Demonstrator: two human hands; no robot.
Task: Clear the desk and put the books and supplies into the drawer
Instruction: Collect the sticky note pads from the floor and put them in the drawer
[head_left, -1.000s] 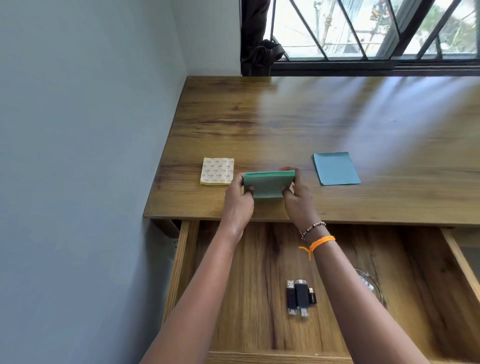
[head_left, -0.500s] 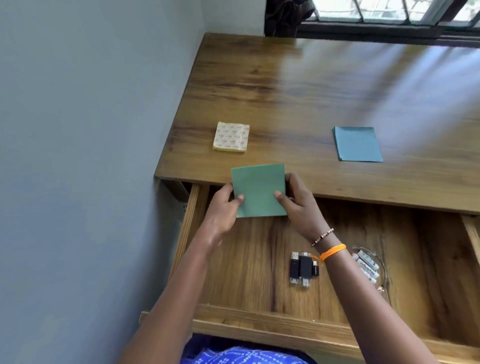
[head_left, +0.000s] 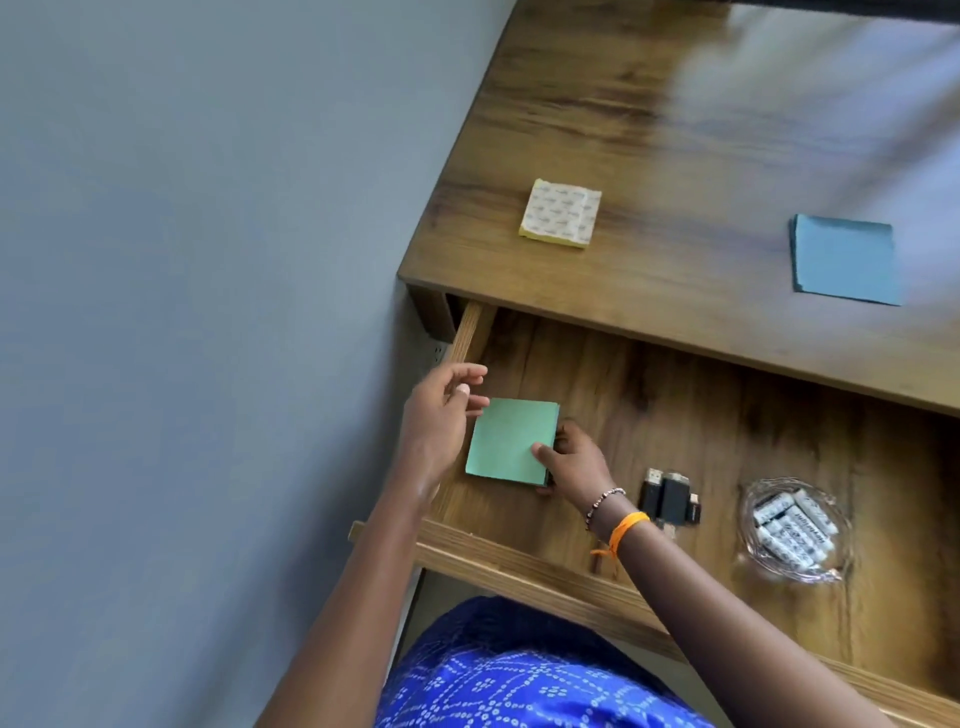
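The wooden worktop (head_left: 727, 156) beside the grey wall stands nearly cleared, and below its front edge the drawer (head_left: 519, 561) is pulled wide open to take what remains. Two things are left on top by my reckoning: a blue pad (head_left: 844, 260) lying flat toward the right, and a yellow pad with a printed backing sheet (head_left: 561, 213) near the left corner, the two well apart. Inside the drawer, at its left end, I am setting down a green pad (head_left: 511, 441), which looks to be resting on or just above the drawer floor. My right hand (head_left: 576, 457) grips it at its near right corner, thumb on the top sheet and fingers curled under the edge. My left hand (head_left: 441, 410) hovers just beside the pad's left edge with fingers loosely spread and holding nothing; whether a fingertip touches the paper I cannot tell. Further right on the drawer floor lies a small cluster of black USB sticks (head_left: 670, 496), and beyond them a clear glass dish (head_left: 748, 506) holding several white batteries (head_left: 792, 527). So the stowing seems well advanced: three lots are in, this green one about to be let go, and two pads are yet to be fetched from above. No books show anywhere in view, so I cannot say whether any remain.
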